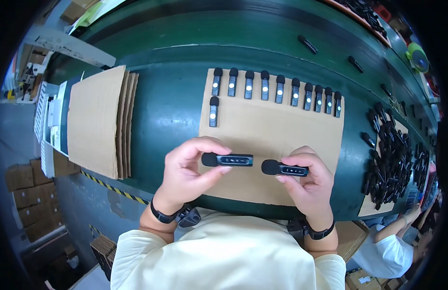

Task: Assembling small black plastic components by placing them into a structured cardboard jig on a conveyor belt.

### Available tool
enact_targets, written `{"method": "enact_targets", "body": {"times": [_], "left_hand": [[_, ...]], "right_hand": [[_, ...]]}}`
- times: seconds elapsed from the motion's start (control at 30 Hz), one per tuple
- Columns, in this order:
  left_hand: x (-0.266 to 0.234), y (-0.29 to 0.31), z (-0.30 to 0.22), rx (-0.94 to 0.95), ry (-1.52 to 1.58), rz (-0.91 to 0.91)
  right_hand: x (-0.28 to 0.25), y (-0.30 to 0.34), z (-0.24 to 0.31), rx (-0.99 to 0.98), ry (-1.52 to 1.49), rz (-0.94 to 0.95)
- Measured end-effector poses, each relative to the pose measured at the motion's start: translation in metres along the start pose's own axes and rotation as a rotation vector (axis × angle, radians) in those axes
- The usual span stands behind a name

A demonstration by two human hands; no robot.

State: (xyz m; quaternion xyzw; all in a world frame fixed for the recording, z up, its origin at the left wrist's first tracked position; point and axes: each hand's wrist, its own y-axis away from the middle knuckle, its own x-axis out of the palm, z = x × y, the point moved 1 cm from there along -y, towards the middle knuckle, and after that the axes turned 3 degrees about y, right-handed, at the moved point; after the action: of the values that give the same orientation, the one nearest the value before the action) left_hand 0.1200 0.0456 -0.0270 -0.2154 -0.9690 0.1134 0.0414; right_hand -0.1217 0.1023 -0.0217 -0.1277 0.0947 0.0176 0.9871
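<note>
Between thumb and fingers, my left hand [187,166] pinches a small black wireless microphone [236,160] with a foam windscreen on its left end. My right hand [308,179] holds a second wireless microphone [292,169] the same way, its foam tip pointing left. Both are held level over a flat cardboard sheet [267,130], apart from each other. Along the sheet's far edge several like microphones [265,85] stand in a row, foam ends away from me, each showing a pale round spot. One more microphone [213,112] lies below the row's left end.
A large heap of black microphones [390,159] lies on cardboard at the right. Stacked cardboard sheets [96,123] lie at the left of the green table [161,96]. Loose microphones [308,44] lie on the far green surface. Another person [386,251] is at the lower right.
</note>
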Motion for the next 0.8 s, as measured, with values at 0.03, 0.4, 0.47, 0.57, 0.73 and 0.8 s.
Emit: {"method": "enact_targets", "body": {"times": [0.03, 0.4, 0.47, 0.57, 0.73, 0.8], "left_hand": [[0.003, 0.003, 0.001, -0.031, 0.026, -0.006], [0.012, -0.002, -0.007, 0.076, -0.048, 0.112], [0.012, -0.003, -0.006, 0.086, -0.058, 0.115], [0.013, -0.004, -0.006, 0.104, -0.049, 0.114], [0.013, -0.004, -0.005, 0.093, -0.046, 0.116], [0.013, -0.003, -0.005, 0.083, -0.051, 0.114]], "right_hand": [[0.000, 0.001, 0.000, -0.017, 0.009, -0.004], [-0.002, 0.007, 0.002, -0.070, 0.054, -0.019], [-0.003, 0.007, 0.003, -0.070, 0.052, -0.019], [-0.003, 0.007, 0.003, -0.092, 0.081, -0.015], [-0.003, 0.006, 0.004, -0.087, 0.077, -0.015], [-0.004, 0.006, 0.004, -0.083, 0.082, -0.014]]}}
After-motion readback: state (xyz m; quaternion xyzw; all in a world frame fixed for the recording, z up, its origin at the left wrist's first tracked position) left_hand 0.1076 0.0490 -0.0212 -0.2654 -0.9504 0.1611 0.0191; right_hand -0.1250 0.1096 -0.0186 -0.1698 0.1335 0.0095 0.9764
